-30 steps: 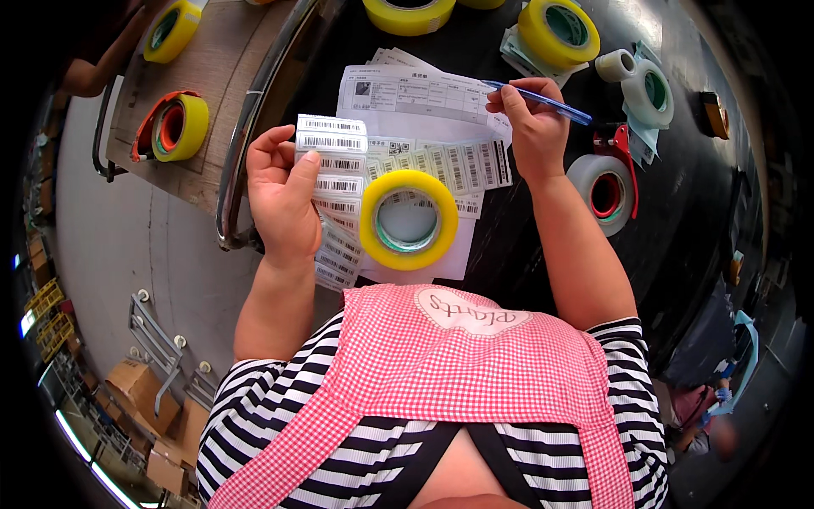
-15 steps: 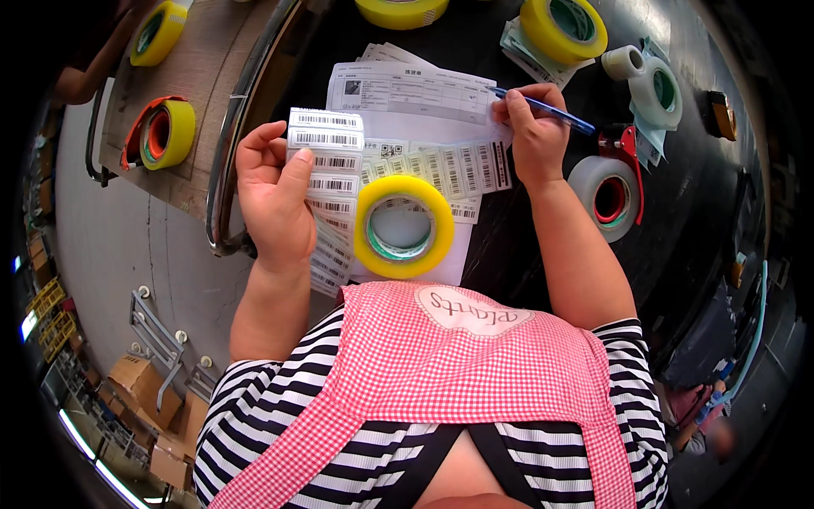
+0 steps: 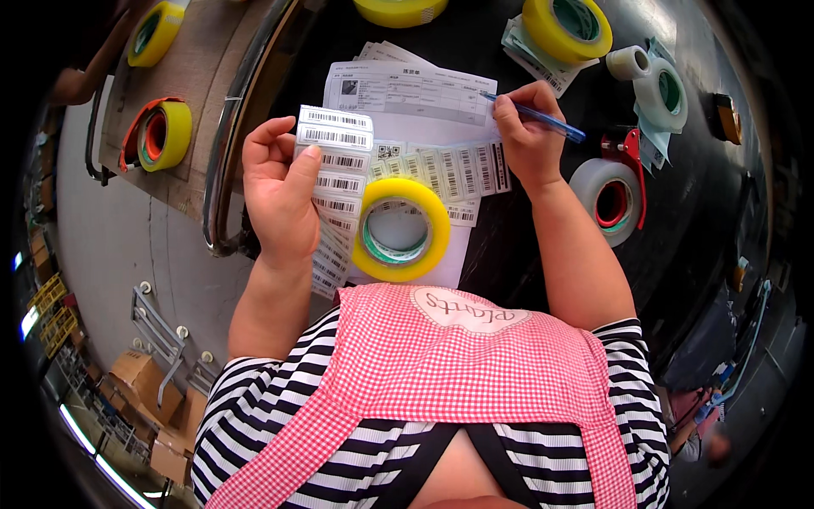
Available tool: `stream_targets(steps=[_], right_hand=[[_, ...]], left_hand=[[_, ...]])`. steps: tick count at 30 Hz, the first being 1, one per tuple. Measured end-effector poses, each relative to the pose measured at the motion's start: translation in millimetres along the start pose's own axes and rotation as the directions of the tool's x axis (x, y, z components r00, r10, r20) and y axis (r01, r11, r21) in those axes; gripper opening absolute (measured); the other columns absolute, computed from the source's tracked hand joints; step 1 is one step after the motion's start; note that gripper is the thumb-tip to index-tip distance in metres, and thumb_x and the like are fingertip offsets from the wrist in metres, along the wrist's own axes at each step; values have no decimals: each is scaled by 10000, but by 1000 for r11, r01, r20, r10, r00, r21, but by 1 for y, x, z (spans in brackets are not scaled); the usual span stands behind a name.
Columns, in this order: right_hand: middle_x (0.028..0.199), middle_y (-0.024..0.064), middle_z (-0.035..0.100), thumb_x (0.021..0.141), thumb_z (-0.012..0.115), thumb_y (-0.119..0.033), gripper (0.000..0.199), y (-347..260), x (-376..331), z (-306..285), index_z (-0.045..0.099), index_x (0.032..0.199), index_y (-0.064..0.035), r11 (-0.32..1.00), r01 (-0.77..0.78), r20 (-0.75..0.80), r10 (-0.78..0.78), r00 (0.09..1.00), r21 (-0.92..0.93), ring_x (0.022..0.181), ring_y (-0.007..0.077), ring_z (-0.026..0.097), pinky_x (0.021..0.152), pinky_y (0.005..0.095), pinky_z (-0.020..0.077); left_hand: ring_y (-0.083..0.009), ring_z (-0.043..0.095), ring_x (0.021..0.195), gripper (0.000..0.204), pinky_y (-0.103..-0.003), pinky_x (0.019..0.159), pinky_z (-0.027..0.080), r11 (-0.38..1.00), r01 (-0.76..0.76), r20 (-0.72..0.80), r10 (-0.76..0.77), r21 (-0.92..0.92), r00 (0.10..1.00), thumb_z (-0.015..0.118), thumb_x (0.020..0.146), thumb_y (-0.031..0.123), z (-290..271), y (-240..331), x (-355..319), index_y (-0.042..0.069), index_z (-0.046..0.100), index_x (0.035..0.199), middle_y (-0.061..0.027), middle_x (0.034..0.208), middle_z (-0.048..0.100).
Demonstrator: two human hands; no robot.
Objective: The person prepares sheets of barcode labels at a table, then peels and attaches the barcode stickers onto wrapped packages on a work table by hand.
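Between thumb and fingers, my left hand (image 3: 284,182) pinches a strip of white barcode labels (image 3: 337,161), whose lower end hangs toward my apron. My right hand (image 3: 532,136) grips a blue pen (image 3: 551,124), its tip over the right part of a printed form (image 3: 407,92). Below the form lie more barcode label sheets (image 3: 445,174). A yellow roll of packing tape (image 3: 437,229) rests flat on the papers, between my forearms and close to the apron. It hides part of the label sheets.
At right on the black table (image 3: 509,246) stand a red tape dispenser with a clear roll (image 3: 604,191), clear tape rolls (image 3: 661,93) and a yellow tape roll (image 3: 568,30) on papers. A wooden surface (image 3: 212,76) at left holds more tape. Cardboard boxes (image 3: 144,386) lie lower left.
My left hand has shifted slightly right with the label strip. My right hand has moved slightly up and left, bringing the pen further over the form.
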State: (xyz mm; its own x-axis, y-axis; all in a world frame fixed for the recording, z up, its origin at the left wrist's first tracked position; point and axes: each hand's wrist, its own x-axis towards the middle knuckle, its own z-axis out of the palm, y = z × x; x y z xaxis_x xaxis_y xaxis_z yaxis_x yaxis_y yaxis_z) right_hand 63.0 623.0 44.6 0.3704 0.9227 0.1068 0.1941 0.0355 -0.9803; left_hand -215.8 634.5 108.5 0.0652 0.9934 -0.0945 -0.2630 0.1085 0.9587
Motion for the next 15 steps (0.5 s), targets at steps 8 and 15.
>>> stream_targets(steps=[8, 15], right_hand=[[652, 20, 575, 843, 676, -103, 159, 0, -2, 1, 540, 786, -44, 989, 103, -3, -103, 995, -105, 584, 64, 509, 545, 227, 424], [631, 24, 559, 829, 672, -84, 162, -1, -1, 1, 528, 763, -48, 972, 119, -13, -125, 992, -204, 559, 69, 488, 526, 229, 411]], left_hand=[[-95, 577, 927, 348, -233, 888, 487, 1000, -8, -8, 8, -7, 1000, 570, 893, -52, -3, -4, -1, 26, 492, 1223, -39, 988, 557], [-97, 580, 936, 348, -233, 890, 489, 1000, 5, -15, -4, 2, 1000, 578, 896, -45, -1, -5, 2, 25, 491, 1226, -41, 992, 559]])
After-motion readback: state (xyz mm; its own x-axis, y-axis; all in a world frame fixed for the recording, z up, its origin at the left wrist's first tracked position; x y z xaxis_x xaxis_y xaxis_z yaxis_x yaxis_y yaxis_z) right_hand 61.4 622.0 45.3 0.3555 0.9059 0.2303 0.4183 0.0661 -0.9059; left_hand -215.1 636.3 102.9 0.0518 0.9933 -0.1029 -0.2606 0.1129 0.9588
